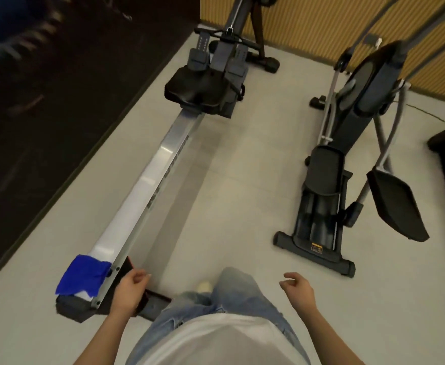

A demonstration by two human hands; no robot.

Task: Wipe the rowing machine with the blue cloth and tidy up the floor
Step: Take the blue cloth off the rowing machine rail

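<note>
Where the rail ended nearest the person: the blue cloth (84, 276) lay bunched and draped over the top of the silver rail (137, 196), with no hand on it.
Rowing machine (225, 56): it stretched along the left side of the pale floor (242, 167), its black seat (197, 88) sitting at the far end of the rail.
Left hand (130, 287): it hung just beside the cloth, to the right of the rail and over the dark rear foot (152, 306); the fingers were loosely curled together and pinched nothing, and whether they touched the foot could not be told.
Right hand (299, 285): it was held in the air above the floor, well apart from the rowing machine, fingers loosely curled inward, thumb slightly apart, empty.
Person: blue jeans (242, 293), a white top (216, 338) and a pale shoe (204, 285) showed below the hands.
Elliptical trainer (329, 196): it stood to the right of the rowing machine, apart from it.
Walls: a dark panel (44, 101) ran along the left, and a yellow ribbed wall (308, 22) stood beyond both machines.
</note>
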